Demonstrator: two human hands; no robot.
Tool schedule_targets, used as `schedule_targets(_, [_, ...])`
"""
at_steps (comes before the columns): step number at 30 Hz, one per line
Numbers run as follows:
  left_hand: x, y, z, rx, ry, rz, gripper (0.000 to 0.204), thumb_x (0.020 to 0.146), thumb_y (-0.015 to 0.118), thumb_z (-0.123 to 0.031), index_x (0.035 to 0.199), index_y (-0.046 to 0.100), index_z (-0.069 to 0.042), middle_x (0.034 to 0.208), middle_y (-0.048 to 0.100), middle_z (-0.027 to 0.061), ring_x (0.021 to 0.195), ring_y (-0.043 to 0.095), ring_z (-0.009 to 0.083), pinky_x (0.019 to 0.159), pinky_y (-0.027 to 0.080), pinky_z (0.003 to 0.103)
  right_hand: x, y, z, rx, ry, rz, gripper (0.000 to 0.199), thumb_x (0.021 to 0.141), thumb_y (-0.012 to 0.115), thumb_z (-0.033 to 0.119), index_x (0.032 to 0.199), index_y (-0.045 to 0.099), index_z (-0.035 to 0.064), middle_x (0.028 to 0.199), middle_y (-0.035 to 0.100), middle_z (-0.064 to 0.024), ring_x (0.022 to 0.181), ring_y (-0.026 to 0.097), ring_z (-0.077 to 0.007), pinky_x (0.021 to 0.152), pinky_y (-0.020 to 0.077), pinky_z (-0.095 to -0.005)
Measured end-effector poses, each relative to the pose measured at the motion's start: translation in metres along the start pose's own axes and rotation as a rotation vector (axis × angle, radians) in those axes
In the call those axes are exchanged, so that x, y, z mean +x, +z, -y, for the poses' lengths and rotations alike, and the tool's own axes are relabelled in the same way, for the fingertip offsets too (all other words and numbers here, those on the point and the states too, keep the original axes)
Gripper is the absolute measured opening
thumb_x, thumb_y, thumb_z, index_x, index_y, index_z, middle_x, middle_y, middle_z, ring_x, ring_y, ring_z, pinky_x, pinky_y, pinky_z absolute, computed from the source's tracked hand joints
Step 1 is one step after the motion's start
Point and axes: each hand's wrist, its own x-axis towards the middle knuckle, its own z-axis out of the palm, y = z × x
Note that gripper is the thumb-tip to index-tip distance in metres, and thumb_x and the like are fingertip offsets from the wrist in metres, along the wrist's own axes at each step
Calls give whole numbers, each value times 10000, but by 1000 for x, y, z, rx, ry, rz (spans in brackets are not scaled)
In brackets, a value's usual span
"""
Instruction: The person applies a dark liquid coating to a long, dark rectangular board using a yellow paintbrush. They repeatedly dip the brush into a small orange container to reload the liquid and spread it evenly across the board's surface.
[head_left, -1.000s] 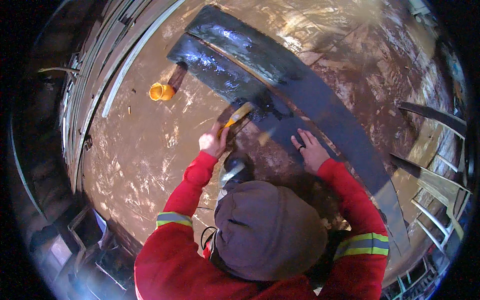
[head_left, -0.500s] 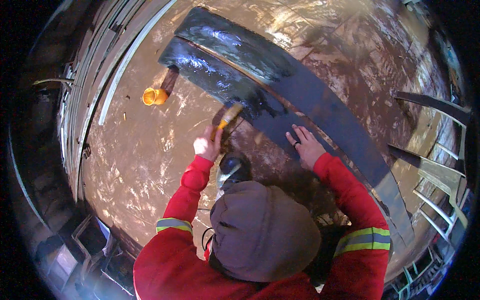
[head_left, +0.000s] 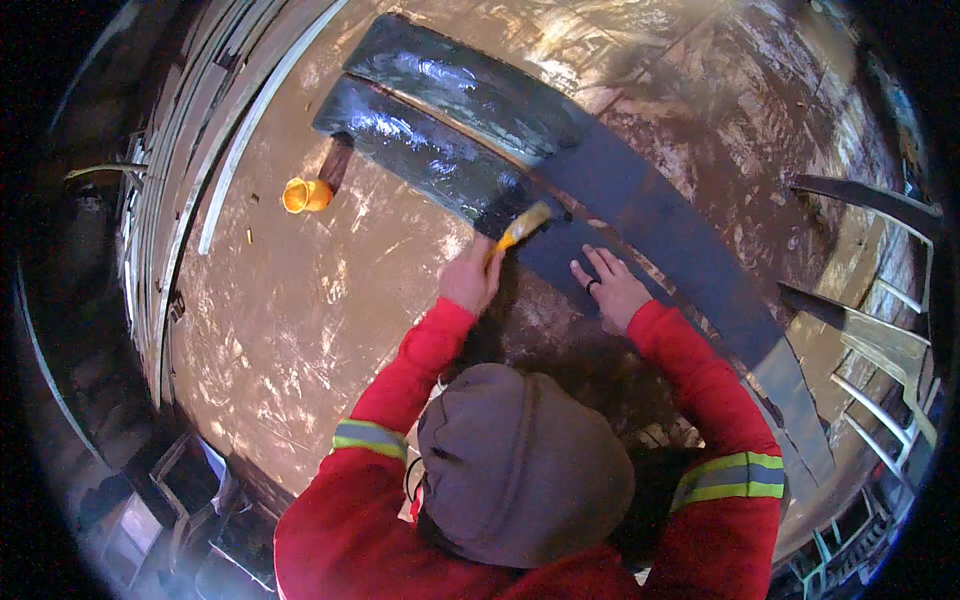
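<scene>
Dark coated panels [head_left: 470, 110]: two, long, side by side on the worktop [head_left: 300, 300].
Brush, yellow handle [head_left: 524, 228]: one.
Yellow cup [head_left: 304, 194]: one.
Hands: two, left hand [head_left: 470, 277] and right hand [head_left: 612, 290].
Ring on a right-hand finger [head_left: 592, 285]: one.
Reflective sleeve bands [head_left: 368, 438]: two.
Grey cap [head_left: 525, 465]: one.
</scene>
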Motion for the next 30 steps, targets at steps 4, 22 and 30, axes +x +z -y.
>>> schedule_targets(4, [25,3,14,53,-156,-46,200,912,588,-324,926,564,-126,649,627,142,561,622,364,497,488,472,1,11,-9,-45,-7,-51,980,643,760,133,1492,270,131,1556,172,-153,1418,215,-354,1104,307,-504])
schedule_targets(22, [22,-1,-11,27,-59,164,217,915,582,-300,907,522,-91,765,616,164,691,614,387,560,472,474,-5,-15,-23,169,-100,35,828,612,686,66,1403,442,96,1560,165,-151,1421,215,-337,1090,373,-402])
schedule_targets(30, [8,-9,-20,-113,-87,200,219,909,589,-287,868,518,-84,705,583,163,654,586,396,565,461,469,-6,5,-34,111,-172,-50,823,604,682,63,1396,461,105,1570,136,-154,1428,206,-339,1087,380,-401])
